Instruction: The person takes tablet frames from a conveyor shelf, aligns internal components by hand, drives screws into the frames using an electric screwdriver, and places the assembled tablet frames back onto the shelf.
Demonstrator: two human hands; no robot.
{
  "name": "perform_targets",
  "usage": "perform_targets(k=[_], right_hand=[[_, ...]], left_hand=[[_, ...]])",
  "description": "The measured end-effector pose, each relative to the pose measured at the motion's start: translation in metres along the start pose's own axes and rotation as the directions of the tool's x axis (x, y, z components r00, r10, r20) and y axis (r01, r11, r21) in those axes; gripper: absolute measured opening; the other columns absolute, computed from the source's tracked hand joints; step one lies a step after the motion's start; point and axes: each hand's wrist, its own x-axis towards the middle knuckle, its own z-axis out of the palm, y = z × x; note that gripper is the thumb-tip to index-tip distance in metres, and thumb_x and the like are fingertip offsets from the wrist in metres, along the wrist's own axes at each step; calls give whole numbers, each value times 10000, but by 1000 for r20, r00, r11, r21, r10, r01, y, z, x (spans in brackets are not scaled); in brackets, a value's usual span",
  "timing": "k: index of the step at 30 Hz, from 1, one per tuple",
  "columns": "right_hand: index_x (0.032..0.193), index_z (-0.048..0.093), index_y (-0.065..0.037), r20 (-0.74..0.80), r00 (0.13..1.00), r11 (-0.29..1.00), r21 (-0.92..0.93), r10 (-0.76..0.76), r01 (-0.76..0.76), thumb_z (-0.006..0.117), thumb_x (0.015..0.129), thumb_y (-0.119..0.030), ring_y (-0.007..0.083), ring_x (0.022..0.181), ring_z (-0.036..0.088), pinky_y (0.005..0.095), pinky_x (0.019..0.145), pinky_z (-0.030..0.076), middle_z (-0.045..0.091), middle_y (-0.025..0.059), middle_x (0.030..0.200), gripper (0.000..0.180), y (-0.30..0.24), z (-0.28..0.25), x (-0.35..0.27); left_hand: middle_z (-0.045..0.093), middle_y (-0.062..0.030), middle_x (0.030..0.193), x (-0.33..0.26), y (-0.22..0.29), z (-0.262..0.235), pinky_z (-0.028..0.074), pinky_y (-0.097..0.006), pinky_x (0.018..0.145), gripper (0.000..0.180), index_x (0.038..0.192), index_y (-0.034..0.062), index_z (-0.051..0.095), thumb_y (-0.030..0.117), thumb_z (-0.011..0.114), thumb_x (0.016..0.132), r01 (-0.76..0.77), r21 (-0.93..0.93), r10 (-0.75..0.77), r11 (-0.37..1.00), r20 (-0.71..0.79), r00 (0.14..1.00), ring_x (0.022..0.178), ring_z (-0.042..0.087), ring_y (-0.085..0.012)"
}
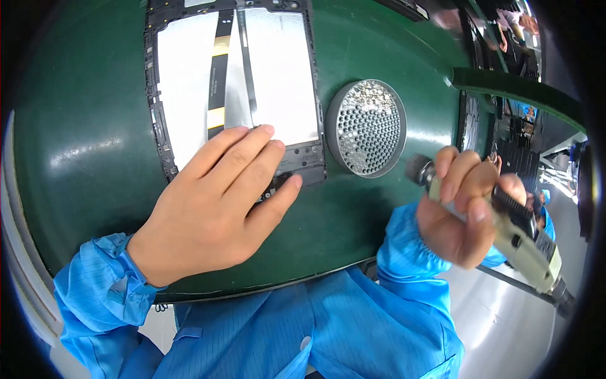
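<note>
My left hand lies flat, fingers together, on the near end of an opened flat device frame, a black-rimmed panel with silvery inner plates and a black and gold flex strip. My right hand is closed around an electric screwdriver, beige and black, held off the table's right edge with its dark tip pointing up and left. Between the hands stands a round perforated screw dish of grey metal.
The work lies on a dark green table. Another dark frame lies past the table's right edge. People in blue work farther off at the upper right. My blue sleeves fill the lower view.
</note>
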Motion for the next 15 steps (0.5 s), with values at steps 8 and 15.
perform_targets(k=[8,15], right_hand=[[1158,497,-61,-47,999,998,-65,-25,21,556,771,-64,200,579,485,391,624,416,475,74,623,391,8,-47,-2],[1123,502,-48,-76,997,1000,-28,-14,12,545,754,-28,200,588,487,407,632,425,485,76,643,372,12,-64,-10]], left_hand=[[575,-188,1046,4,13,5,452,-529,905,343,963,-40,635,36,741,646,111,21,-111,994,-17,994,1075,559,-385],[587,-160,927,0,22,16,456,-528,918,175,795,-89,617,5,720,689,108,81,-103,991,-62,993,1034,586,-365]])
